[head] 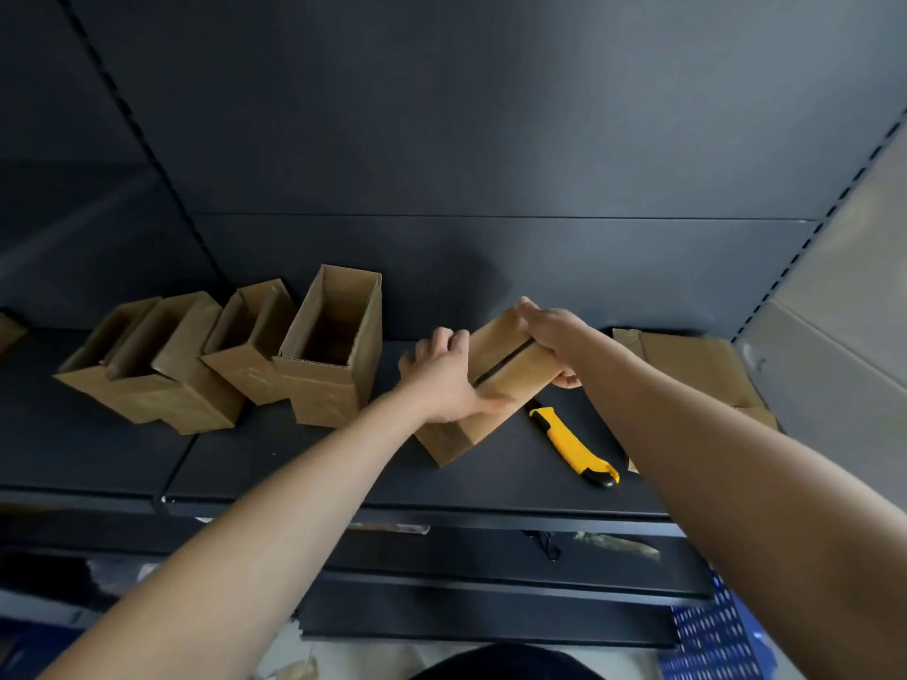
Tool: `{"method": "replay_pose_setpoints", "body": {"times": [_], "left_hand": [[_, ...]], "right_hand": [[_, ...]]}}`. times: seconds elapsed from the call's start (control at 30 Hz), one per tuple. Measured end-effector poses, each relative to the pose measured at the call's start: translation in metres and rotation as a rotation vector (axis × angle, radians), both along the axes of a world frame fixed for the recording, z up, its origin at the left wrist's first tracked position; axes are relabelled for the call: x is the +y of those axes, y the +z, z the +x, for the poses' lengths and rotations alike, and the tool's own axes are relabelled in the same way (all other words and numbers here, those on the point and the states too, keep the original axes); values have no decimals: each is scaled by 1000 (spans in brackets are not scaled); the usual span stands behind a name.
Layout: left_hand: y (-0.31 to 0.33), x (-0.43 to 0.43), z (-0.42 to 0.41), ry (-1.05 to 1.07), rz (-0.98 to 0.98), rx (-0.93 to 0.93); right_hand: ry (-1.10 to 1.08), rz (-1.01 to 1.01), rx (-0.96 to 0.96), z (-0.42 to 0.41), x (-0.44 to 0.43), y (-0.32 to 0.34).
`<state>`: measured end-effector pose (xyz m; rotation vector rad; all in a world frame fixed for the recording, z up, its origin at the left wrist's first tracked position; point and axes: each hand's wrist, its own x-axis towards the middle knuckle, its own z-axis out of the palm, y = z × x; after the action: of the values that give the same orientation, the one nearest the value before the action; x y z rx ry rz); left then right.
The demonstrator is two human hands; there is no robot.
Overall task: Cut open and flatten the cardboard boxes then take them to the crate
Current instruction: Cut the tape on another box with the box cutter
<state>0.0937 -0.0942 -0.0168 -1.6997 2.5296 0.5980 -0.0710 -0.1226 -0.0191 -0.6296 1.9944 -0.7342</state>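
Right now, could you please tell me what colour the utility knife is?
Yellow with black trim; the utility knife shows in the head view.

Shop, dark slotted metal shelving (pixel 491 463), back panels (pixel 491 139)

shelf (pixel 294 463): we see a dark metal board.
back panel (pixel 491 115): we find it dark, behind the shelf's far edge.
lower shelf (pixel 491 601): dark, beneath.

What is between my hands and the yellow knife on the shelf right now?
The closed cardboard box: both the left hand and right hand are gripping it. The yellow knife lies free on the shelf beside that box, with nothing on top of it.
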Motion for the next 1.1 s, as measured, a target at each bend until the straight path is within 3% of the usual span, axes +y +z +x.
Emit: {"method": "replay_pose_setpoints", "body": {"times": [0.1, 0.23, 0.3, 0.43, 0.53, 0.7, 0.8, 0.93, 1.1], "left_hand": [[-4, -3, 0, -17, -112, -235], [0, -8, -2, -10, -50, -222], [4, -12, 1, 13, -1, -199], [9, -15, 12, 47, 68, -183], [12, -11, 16, 30, 93, -198], [13, -10, 24, -19, 161, -223], [15, -11, 26, -33, 183, -220], [12, -17, 26, -55, 183, -143], [10, -32, 29, -44, 209, -7]], "right_hand": [[36, -93, 95, -11, -6, -4], [102, -157, 223, -32, 5, -21], [177, -96, 292, -42, 14, -43], [530, 244, 411, -45, 33, -87], [579, 321, 490, -42, 43, -116], [569, 283, 629, -38, 43, -128], [520, 225, 577, -44, 33, -121], [401, -58, 459, -54, 13, -75], [731, -231, 523, -55, 8, 0]]}}
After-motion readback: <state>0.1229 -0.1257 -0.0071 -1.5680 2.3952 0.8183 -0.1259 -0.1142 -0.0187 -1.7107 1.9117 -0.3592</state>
